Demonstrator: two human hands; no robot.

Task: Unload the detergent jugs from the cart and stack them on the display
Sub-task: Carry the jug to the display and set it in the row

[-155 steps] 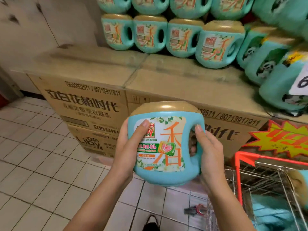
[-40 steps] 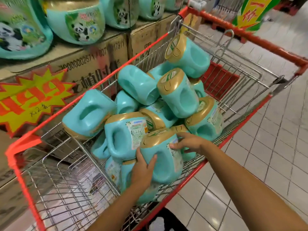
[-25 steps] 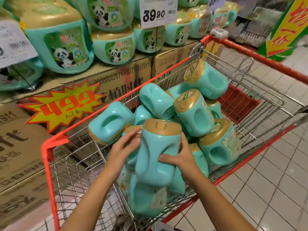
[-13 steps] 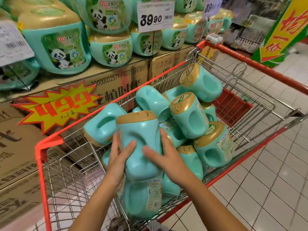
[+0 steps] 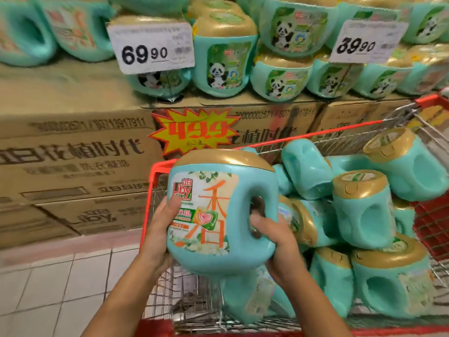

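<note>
The jug (image 5: 218, 210) sits upright between the hands, over the left end of the cart (image 5: 155, 171), with the left hand (image 5: 159, 229) against its left side and the right hand (image 5: 277, 242) at its handle. Right of the right hand and below it, the piled jugs (image 5: 362, 207) lie in the cart, some on top of others. Beyond the hands runs a row of cardboard boxes (image 5: 73, 154), with the floor (image 5: 48, 288) before them to the left of the left hand. A price sign (image 5: 194, 132) hangs on the boxes' front just above the jug, display jugs (image 5: 223, 59) are stacked on top, one price card (image 5: 150, 48) hangs before those above the left hand, and another price card (image 5: 364, 41) is far up-right of the right hand.
</note>
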